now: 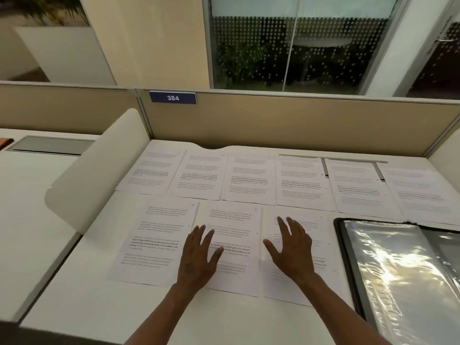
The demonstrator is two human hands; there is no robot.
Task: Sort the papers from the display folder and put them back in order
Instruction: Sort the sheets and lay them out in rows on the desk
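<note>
Papers (249, 180) lie printed side up in two rows on the white desk (224, 317), six along the far partition and three nearer, while the display folder (403, 282) lies open at the right edge, its glossy clear sleeves glaring too much to tell whether any sheet sits inside. Left hand (199, 257) rests flat, fingers spread wide, on the middle near sheet (234, 225); right hand (291, 247) lies likewise splayed on the right near sheet (318, 235), neither gripping anything.

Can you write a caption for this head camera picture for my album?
Two open hands, left hand and right hand, over white printed papers beside a black display folder.
</note>
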